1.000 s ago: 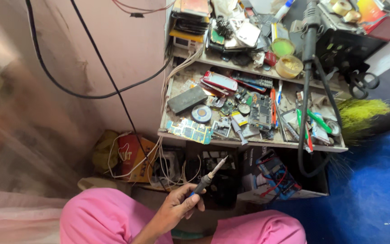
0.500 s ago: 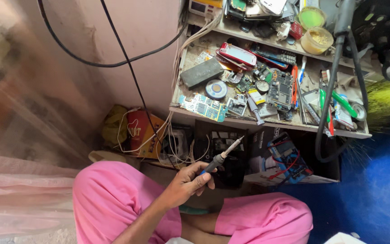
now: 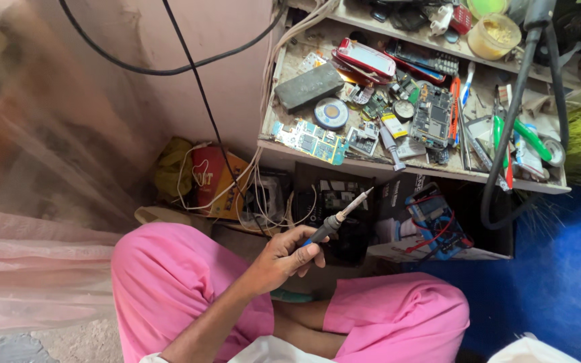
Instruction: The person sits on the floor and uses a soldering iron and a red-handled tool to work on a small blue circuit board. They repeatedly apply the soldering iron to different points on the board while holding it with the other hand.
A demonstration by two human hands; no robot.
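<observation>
Head view: you are sitting cross-legged in pink trousers, your left hand (image 3: 282, 259) gripping a soldering iron (image 3: 336, 219), tip up, well short of the cluttered desk (image 3: 371, 168). Your right hand is not showing. Green circuit board (image 3: 311, 142) is lying beyond, untouched; soldering seems not yet begun.

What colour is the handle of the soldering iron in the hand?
Dark blue and black: the soldering iron, held in the left hand, shows in the head view.

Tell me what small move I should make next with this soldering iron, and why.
Probably lift the soldering iron toward the green circuit board at the shelf's front edge. Your left hand grips the handle low over your lap, tip pointing up at the shelf but well short of it, touching nothing. Your right hand is out of view.
</observation>
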